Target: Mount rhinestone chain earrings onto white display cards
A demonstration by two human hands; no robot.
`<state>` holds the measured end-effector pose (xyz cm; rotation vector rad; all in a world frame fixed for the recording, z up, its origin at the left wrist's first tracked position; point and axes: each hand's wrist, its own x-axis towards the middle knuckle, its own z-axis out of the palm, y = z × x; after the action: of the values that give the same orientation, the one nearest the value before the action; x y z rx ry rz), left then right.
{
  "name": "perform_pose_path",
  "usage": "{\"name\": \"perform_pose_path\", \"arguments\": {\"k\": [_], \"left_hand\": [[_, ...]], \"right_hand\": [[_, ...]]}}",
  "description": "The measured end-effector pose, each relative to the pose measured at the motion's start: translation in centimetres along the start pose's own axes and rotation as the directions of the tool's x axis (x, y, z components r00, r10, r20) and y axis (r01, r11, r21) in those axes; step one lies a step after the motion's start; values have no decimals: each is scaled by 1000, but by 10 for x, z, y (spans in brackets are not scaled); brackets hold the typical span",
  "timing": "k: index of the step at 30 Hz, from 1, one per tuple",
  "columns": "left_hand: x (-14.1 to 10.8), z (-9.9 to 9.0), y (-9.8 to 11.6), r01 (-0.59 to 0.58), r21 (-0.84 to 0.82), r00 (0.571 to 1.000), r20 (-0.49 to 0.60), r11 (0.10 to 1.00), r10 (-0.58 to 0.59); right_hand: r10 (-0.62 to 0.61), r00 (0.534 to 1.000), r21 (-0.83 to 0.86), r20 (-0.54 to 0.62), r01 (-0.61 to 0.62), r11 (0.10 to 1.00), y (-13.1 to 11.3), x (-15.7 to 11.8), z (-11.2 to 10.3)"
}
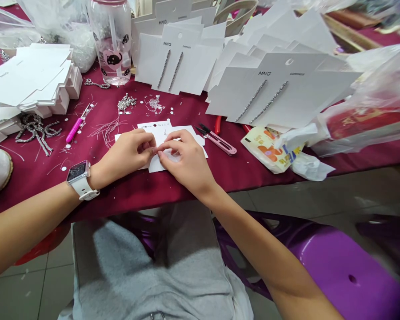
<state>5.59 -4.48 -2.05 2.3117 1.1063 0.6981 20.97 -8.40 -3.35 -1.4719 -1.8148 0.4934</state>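
At the near edge of the table, we see the left hand (126,155) and the right hand (183,162) close together, their fingertips (154,150) pinching at a white earring card (183,135), and we cannot tell if some small piece sits between them. The card lies flat on a burgundy tablecloth (53,191). Just to its right are pink-handled thread snips (218,141) and red-handled pliers (217,124). To its left lie thin loose strands (108,132), a pink-handled tool (76,129) and a tangle of rhinestone chain (36,132). We judge that a hard pinch could bend the thin card, and a slip to the right could bring the card against the sharp snips. The white smartwatch (78,174) on the left wrist could also catch the chain and drag the small pieces off the table edge. On the far side, MNG display cards (280,91) with rhinestone strips lie crowded near a cat-printed glass tumbler (111,40), and a plastic bag (370,120) heaps at right. Below the table, we see a tiled floor (43,284) and a purple plastic stool (346,271).
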Motion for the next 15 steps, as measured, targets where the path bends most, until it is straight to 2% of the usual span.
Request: {"name": "perform_pose_path", "arguments": {"k": [7, 15], "left_hand": [[-1, 1, 0, -34, 15, 999, -29, 999, 35], [-1, 3, 0, -30, 44, 998, -60, 999, 32]], "right_hand": [[181, 969, 60, 170, -194, 979, 2, 9, -1], [218, 918, 157, 332, -282, 947, 5, 16, -9]]}}
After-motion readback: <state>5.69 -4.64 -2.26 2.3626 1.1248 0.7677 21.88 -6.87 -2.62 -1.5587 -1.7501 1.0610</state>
